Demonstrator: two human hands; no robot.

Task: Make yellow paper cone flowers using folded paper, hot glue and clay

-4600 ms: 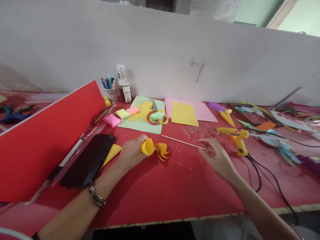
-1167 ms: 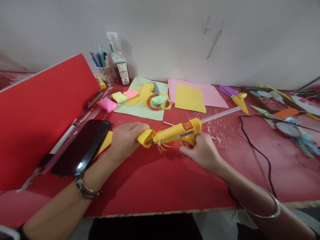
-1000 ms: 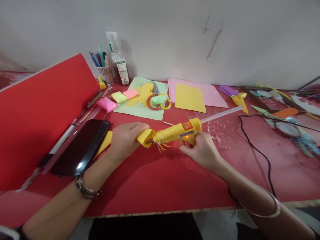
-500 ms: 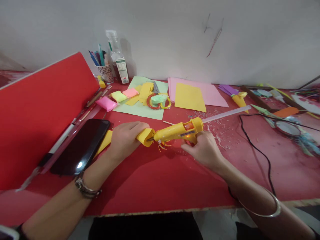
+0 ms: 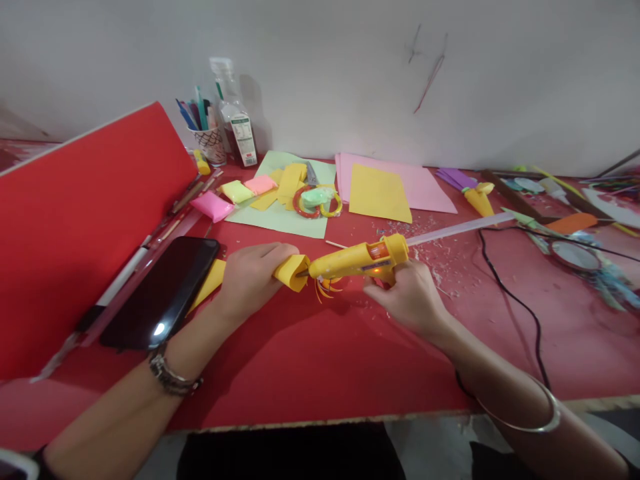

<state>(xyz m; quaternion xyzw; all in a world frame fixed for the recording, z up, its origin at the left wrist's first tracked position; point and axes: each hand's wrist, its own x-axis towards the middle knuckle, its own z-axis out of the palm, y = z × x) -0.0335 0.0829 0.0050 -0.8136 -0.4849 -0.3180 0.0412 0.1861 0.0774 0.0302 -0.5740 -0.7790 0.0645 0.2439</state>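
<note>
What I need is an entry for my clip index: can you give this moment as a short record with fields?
Left hand: fingers closed on a yellow paper roll, resting on the red table
Right hand: grips the yellow glue gun, its light glowing orange
Contact: gun nozzle tip at the roll's open end
Under the gun: curled yellow strips
Near left hand: black phone, screen up
Behind gun: clear glue stick protruding from its back

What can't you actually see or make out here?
Head view, all of it:
Glue gun tip: at the paper roll's mouth, any glue too small to see.
Gun's handle: mostly covered by the right hand.
Rest of the roll: inside the left hand.
Bottle label: too small to read.
Far-right clutter: blurred.
</note>
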